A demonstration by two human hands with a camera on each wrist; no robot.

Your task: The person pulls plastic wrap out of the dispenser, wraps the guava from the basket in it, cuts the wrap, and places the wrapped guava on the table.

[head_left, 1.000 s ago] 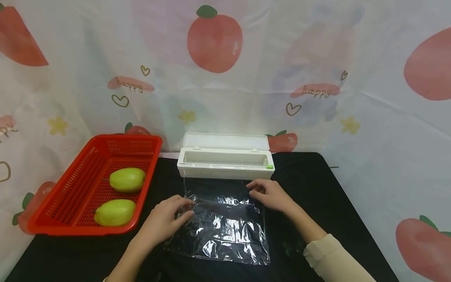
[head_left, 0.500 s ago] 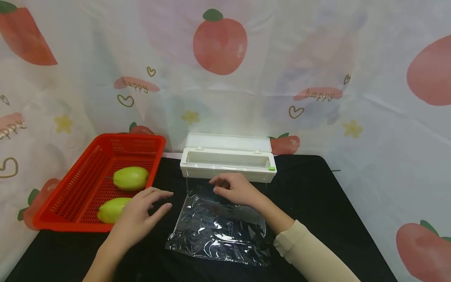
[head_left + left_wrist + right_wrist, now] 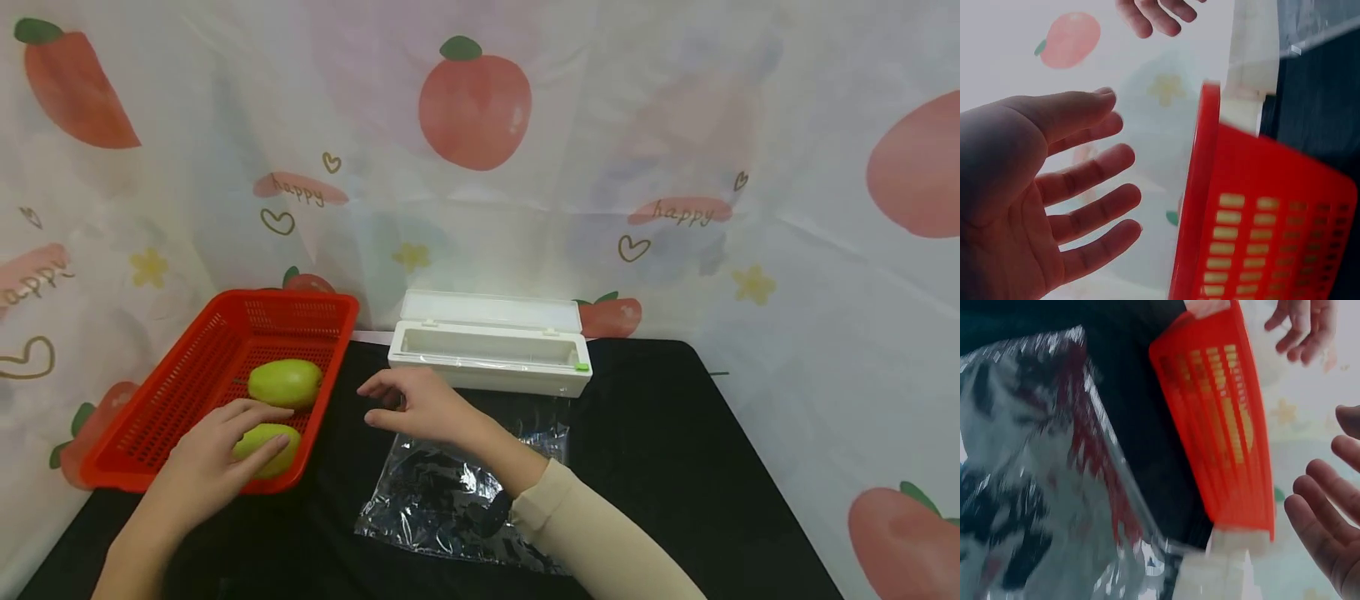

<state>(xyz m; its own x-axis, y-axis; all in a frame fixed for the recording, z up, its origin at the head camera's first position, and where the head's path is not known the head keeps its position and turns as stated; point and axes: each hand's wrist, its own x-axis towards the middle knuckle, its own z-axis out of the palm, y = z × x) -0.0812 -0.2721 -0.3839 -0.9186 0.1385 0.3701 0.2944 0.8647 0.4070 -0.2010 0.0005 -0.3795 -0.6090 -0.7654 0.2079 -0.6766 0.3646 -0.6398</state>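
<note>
My left hand (image 3: 213, 462) hovers at the front of the red basket (image 3: 331, 390), fingers spread over the nearer yellow-green oblong fruit (image 3: 264, 433) and holding nothing. Part of that fruit is hidden behind the hand. Beyond it in the basket lies a second yellow-green fruit (image 3: 283, 383). In the left wrist view the fingers stand apart and bare beside the basket's rim. My right hand (image 3: 420, 403), loosely bent and holding nothing, hangs over the far left part of a sheet of clear plastic film (image 3: 435, 500). Its forearm covers some of the film.
A white cling film dispenser (image 3: 480, 380) stands at the back with its lid (image 3: 495, 311) raised and a green slider (image 3: 582, 367) at its right end. Film runs from it toward me over the black tablecloth (image 3: 660, 467). A printed curtain (image 3: 675, 108) hangs behind.
Both hands have left the film and moved left. The left hand has come over the basket; the right has passed across the film. The head view has shifted slightly.
</note>
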